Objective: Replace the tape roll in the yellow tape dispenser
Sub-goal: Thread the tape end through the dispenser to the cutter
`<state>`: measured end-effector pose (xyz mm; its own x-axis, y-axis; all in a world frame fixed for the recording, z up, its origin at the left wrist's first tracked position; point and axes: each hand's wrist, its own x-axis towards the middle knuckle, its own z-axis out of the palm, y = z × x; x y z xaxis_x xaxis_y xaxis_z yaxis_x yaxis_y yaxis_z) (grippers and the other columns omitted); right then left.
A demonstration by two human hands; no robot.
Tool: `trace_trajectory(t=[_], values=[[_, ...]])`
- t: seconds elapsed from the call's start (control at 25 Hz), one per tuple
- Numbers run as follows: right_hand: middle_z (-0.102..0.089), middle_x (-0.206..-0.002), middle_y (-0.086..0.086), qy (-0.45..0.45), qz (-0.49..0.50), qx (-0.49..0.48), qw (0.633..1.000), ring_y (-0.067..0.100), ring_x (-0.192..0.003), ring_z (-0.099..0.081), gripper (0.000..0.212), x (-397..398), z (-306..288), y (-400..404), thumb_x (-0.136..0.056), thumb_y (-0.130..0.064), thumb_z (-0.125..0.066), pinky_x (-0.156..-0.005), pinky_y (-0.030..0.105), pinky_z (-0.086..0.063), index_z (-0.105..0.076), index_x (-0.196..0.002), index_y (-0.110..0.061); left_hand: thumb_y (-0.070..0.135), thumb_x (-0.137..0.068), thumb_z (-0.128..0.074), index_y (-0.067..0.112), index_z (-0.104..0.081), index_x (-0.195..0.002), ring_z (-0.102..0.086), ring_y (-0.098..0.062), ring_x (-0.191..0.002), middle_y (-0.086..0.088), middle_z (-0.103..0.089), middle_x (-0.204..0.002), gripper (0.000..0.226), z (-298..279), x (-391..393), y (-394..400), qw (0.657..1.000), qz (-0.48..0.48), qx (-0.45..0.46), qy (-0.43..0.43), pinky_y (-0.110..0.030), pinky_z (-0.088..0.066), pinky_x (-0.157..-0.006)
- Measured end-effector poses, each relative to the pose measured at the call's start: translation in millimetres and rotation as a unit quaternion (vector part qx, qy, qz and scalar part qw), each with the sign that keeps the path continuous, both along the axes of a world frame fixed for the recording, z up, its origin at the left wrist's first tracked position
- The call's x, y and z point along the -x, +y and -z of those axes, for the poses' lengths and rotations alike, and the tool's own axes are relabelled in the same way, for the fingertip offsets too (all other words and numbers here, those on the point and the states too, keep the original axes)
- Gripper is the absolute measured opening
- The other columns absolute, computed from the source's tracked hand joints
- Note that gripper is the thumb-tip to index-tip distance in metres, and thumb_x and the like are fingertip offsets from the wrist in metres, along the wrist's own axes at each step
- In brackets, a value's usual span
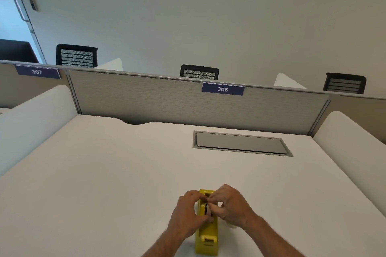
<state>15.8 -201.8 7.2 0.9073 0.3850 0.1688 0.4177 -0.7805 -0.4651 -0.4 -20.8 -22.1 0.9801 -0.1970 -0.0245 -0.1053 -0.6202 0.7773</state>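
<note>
A yellow tape dispenser (206, 236) stands on the white desk (117, 173) near its front edge, lengthwise away from me. My left hand (186, 215) grips its left side, with the thumb over the top slot. My right hand (229, 204) pinches a small pale tape roll (208, 208) sitting in the slot at the dispenser's middle. Most of the roll is hidden by my fingers. A faint clear object (231, 225) peeks out under my right wrist; I cannot tell what it is.
A grey cable hatch (240, 143) is set flush in the desk at the back right. A grey partition (167, 100) labelled 306 closes the far edge. White side dividers (31, 115) flank the desk. Black chairs (199, 72) stand beyond the partition.
</note>
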Motion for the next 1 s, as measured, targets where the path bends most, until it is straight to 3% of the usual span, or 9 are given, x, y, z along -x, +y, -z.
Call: trace_trajectory(t=[0.2,0.56,0.8,1.0], values=[[-0.073,-0.104,-0.018,0.004,-0.004,0.009,1.0,0.004,-0.095,-0.053,0.036,2.7,2.6,-0.5,-0.08,-0.052,-0.06,-0.072,0.024,-0.055,-0.073,-0.108,-0.034,0.064,-0.069,-0.073,0.045,-0.057,-0.113,-0.042,-0.002,-0.118,0.023,-0.05,-0.13,0.051,-1.4,0.6,-3.0,1.0,-0.009,-0.008,-0.002,-0.02,-0.034,-0.098],[-0.075,-0.101,-0.018,0.003,-0.002,0.002,1.0,0.003,-0.094,-0.054,0.024,-1.1,1.1,-2.1,-0.086,-0.042,-0.06,-0.077,0.027,-0.054,-0.075,-0.105,-0.035,0.068,-0.062,-0.069,0.047,-0.057,-0.111,-0.044,-0.003,-0.115,0.023,-0.052,-0.127,0.054,-2.2,1.5,-1.6,1.0,-0.008,0.002,0.007,-0.02,-0.034,-0.094],[-0.071,-0.106,-0.018,0.001,0.0,0.035,0.999,0.005,-0.097,-0.053,0.042,1.8,3.2,-2.7,-0.074,-0.055,-0.063,-0.074,0.02,-0.055,-0.071,-0.109,-0.032,0.064,-0.063,-0.069,0.049,-0.056,-0.114,-0.04,0.0,-0.114,0.023,-0.051,-0.132,0.055,-3.1,3.3,-2.2,1.0,-0.004,-0.011,0.004,-0.019,-0.033,-0.094],[-0.073,-0.104,-0.018,0.017,-0.005,0.003,1.0,0.002,-0.097,-0.052,0.031,0.1,0.0,-2.9,-0.081,-0.049,-0.064,-0.076,0.026,-0.054,-0.074,-0.106,-0.034,0.065,-0.065,-0.073,0.046,-0.057,-0.113,-0.042,-0.002,-0.112,0.022,-0.052,-0.13,0.054,-5.3,3.1,-2.8,1.0,-0.014,-0.022,0.0,-0.021,-0.036,-0.094]])
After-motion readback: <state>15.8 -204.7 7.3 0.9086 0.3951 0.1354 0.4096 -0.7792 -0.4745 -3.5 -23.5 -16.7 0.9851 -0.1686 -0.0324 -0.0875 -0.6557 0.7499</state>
